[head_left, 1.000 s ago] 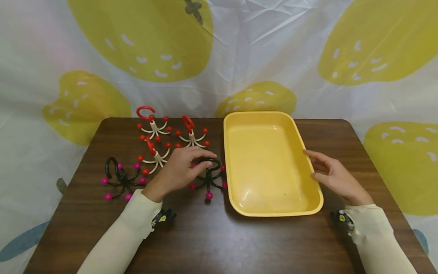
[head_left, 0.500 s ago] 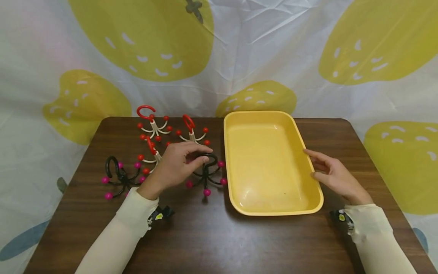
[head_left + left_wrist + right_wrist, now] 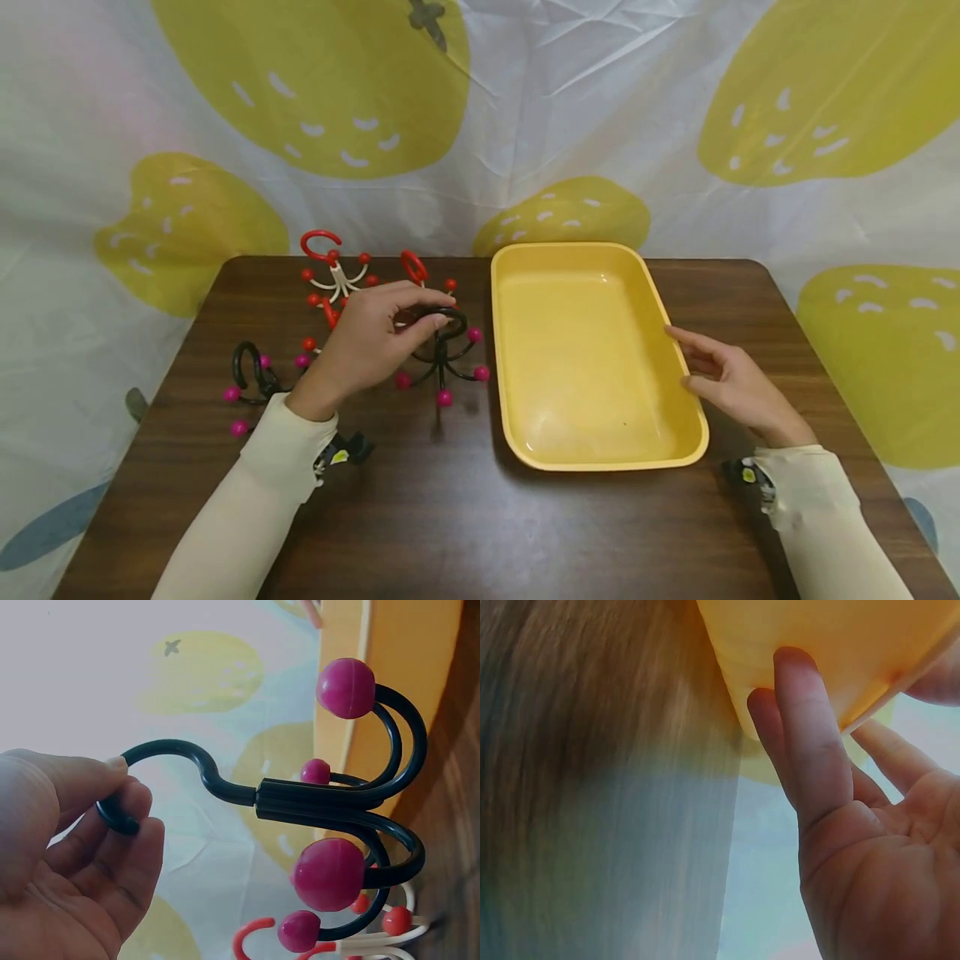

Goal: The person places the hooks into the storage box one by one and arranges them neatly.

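Note:
My left hand (image 3: 367, 346) pinches the curved top of a black multi-arm hook (image 3: 441, 358) with pink ball tips. In the left wrist view, thumb and fingers close on its black curl, and the pink balls (image 3: 328, 874) point away from the hand. The hook hangs above the table, its shadow below. My right hand (image 3: 738, 392) holds the right rim of a yellow plastic basin (image 3: 592, 462). Seen from the right wrist, fingers (image 3: 806, 720) press the basin's outer wall, with the thumb at the rim. Nothing lies in the basin.
Another black hook with pink balls (image 3: 262, 379) stands at the left, partly behind the left forearm. Several white hooks with red balls (image 3: 337, 275) stand toward the back left, partly hidden by the left hand. A lemon-patterned cloth (image 3: 525, 108) hangs behind the wooden table (image 3: 540, 533).
My left hand has raised the black hook off the table and shifted it slightly left and back. The right hand and the basin have stayed in place.

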The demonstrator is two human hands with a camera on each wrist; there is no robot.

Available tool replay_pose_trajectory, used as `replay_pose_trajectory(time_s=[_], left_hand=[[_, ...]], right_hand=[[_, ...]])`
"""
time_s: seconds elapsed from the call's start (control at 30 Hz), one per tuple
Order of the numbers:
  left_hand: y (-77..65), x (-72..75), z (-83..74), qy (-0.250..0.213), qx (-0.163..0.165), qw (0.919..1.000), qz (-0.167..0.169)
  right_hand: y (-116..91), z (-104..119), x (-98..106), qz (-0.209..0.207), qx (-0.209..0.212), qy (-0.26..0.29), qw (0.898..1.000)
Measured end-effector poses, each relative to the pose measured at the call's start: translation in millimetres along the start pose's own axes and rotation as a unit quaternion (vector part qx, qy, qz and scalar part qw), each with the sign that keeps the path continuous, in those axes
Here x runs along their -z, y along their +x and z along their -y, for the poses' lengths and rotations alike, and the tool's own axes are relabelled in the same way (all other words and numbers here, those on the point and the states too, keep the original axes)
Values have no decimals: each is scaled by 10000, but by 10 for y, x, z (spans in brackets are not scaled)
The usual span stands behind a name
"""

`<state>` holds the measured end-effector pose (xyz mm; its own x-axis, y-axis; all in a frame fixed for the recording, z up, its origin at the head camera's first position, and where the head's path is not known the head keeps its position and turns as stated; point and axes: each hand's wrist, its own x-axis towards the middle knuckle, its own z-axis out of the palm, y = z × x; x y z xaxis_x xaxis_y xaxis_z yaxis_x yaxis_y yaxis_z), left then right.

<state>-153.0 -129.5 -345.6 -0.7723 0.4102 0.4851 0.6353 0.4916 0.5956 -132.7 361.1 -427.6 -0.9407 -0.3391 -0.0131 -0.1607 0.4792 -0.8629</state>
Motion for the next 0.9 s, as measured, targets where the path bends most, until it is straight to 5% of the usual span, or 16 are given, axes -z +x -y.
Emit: replay_pose_trajectory(time_s=[0.47, 0.9], left_hand=[[340, 19, -172, -492, 142, 9984, -253], [663, -211, -255, -1166, 192, 9929, -136]], right_hand=[[16, 42, -38, 75, -21, 106, 9999], [9, -11, -57, -8, 20, 273, 9996]])
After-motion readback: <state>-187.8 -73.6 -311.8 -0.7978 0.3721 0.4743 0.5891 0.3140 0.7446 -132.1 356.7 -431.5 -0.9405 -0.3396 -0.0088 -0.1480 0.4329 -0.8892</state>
